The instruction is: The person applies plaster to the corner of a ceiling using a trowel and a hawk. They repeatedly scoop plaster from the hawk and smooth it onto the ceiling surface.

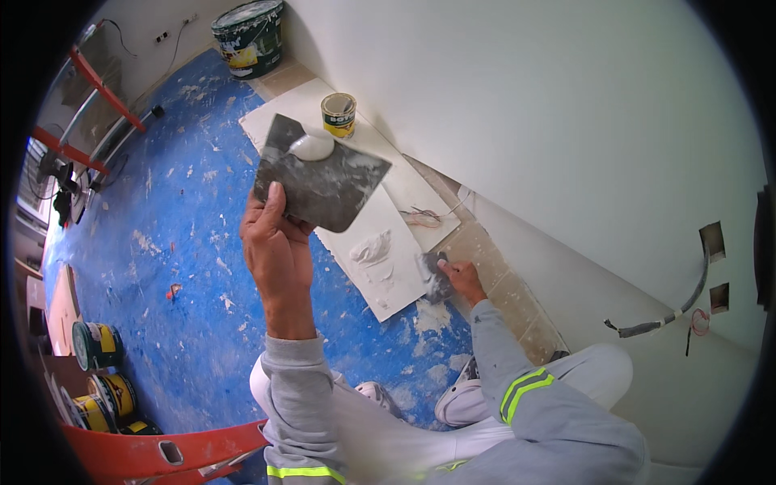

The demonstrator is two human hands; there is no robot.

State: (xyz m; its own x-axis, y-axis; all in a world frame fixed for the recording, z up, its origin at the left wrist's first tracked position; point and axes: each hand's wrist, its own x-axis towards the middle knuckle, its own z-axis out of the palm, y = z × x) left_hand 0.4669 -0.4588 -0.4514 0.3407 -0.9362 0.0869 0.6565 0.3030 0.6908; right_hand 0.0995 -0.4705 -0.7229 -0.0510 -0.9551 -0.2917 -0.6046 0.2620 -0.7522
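Observation:
Raised in front of me, my left hand (279, 242) grips a flat dark plastering board (327, 182) by its near edge, thumb on top. A lump of white filler (314, 145) sits on the board's far part. Lower and to the right, my right hand (465, 280) is closed round a putty knife (436, 277), whose blade is smeared with white. The knife is beside the right edge of a white panel (386, 301) lying on the floor. More white filler (373, 250) is spread on that panel.
A small can (339, 115) stands on the panels near the wall, with thin wires (422, 217) nearer me. A large bucket (247, 40) is in the far corner. Cables (647, 326) stick out of the right wall. Red ladder parts (105, 89) and paint pails (97, 345) line the left.

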